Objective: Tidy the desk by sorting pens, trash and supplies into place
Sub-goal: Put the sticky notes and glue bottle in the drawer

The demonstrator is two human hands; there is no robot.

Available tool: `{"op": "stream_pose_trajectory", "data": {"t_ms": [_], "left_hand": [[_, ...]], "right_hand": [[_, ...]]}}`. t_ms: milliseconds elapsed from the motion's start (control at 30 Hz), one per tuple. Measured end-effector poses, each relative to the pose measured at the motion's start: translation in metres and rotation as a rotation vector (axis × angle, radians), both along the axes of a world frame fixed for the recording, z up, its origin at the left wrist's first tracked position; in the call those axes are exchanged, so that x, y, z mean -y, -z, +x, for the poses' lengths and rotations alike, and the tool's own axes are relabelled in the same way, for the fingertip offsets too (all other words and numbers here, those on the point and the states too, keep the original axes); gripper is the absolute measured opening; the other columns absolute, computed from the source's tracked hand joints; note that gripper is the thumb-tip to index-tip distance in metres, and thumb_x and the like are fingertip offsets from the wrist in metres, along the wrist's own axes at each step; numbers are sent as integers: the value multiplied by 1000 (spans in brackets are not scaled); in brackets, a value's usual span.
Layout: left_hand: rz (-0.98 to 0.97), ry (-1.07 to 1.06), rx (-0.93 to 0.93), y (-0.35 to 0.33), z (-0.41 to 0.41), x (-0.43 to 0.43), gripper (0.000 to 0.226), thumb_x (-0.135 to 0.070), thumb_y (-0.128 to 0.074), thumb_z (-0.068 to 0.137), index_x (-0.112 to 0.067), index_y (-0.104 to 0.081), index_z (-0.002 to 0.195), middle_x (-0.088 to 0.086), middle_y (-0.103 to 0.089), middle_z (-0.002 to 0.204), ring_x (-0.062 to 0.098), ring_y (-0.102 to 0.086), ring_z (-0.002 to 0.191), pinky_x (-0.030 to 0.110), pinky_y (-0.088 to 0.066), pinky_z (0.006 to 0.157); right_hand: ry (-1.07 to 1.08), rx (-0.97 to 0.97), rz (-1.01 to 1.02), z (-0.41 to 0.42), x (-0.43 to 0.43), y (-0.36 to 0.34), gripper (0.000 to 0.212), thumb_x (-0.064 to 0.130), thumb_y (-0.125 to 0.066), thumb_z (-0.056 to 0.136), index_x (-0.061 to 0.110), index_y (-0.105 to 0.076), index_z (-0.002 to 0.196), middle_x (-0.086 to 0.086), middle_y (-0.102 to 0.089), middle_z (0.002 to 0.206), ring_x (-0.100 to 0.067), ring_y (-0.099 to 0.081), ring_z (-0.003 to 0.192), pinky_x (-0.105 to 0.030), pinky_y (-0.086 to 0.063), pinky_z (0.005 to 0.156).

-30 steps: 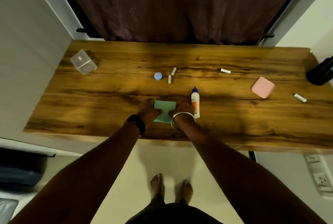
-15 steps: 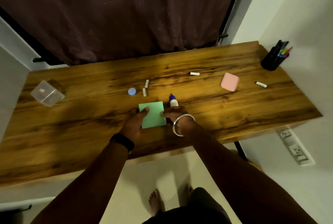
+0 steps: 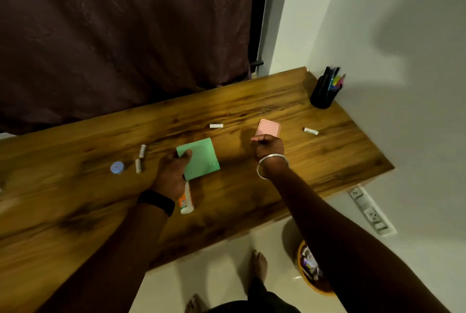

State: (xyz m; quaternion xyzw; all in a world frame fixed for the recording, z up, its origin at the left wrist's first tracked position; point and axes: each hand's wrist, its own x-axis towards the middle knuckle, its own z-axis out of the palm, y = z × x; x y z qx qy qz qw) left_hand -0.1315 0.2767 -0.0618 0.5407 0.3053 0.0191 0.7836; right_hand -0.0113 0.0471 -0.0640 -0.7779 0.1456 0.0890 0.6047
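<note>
Beside left hand point(image 3: 174, 174), glue bottle point(image 3: 186, 200).

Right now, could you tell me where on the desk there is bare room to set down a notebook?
Bare wood: the near left stretch of the desk, left of the left hand; the back strip from curtain to pen holder. Crowded: the middle, with green sticky-note pad, glue bottle, pink pad, right hand.

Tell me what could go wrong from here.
1. The glue bottle lies partly under the left hand; drawing that arm back might sweep it off the desk onto the floor.
2. The left hand holds the green pad by one edge only, thumb on top, so the pad may slip or fan open when carried.
</note>
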Motion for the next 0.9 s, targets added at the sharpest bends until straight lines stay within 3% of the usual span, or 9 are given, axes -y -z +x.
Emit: {"op": "stream_pose_trajectory", "data": {"t_ms": [167,233,333,433,500,600,733,800,900], "left_hand": [[22,-68,-7,1,27,17,33,-23,-62,104,-6,-65,131,13,-71,129,31,-69,117,44,-58,92],[42,-134,-13,1,28,9,35,-24,-60,105,-6,-63,134,11,-69,133,27,-69,117,37,-59,85],[36,-232,-71,-3,20,-4,31,-17,-57,105,-7,-60,134,17,-63,138,28,-64,114,42,-56,93],[24,-395,-77,3,0,-21,18,-11,-60,102,-25,-65,112,13,-68,121,31,-68,107,45,-55,88],[57,-447,-111,13,-17,-37,21,-22,-65,98,-18,-68,118,14,-66,130,36,-63,119,44,-55,88],[26,-424,-213,26,-40,-54,37,-35,-58,102,-11,-65,129,13,-64,133,34,-60,122,50,-48,107],[2,-407,-293,58,-63,-62,51,-48,-58,100,-17,-59,141,13,-63,141,37,-59,132,59,-49,110],[-23,-385,-301,57,-64,-56,45,-52,-57,101,-23,-63,135,11,-65,137,36,-61,128,54,-51,108],[51,-223,-317,47,-58,-45,34,-56,-60,99,-30,-62,120,4,-66,122,25,-67,111,30,-62,89]], "right_hand": [[-98,30,-167,44,31,16,7,1,-76,78,1,-77,85,-16,-75,88,-19,-66,78,-35,-56,85],[-224,-2,-150,43,24,6,14,0,-68,84,11,-74,80,-7,-73,79,-10,-64,65,-30,-58,71],[-341,-92,-24,36,-1,-5,17,5,-66,89,17,-72,77,-1,-72,65,-11,-62,47,-27,-57,50],[-435,-145,-6,23,-31,-9,14,8,-72,85,20,-71,79,-7,-74,78,-17,-62,50,-36,-61,56],[-488,-206,21,13,-51,-10,9,5,-71,86,14,-71,83,-15,-74,83,-20,-63,52,-38,-61,58],[-572,-262,-1,0,-77,-5,8,4,-73,85,4,-71,93,-22,-75,89,-34,-70,64,-49,-63,68],[-744,-381,-107,-22,-106,6,24,16,-84,79,12,-68,96,-15,-77,89,-34,-76,77,-53,-63,71],[-844,-369,-215,-31,-119,13,33,30,-88,72,16,-69,95,-10,-77,88,-28,-76,76,-50,-63,73],[-897,-333,-296,-42,-136,26,24,32,-84,74,20,-71,91,-8,-76,91,-30,-73,80,-50,-62,77]]}}
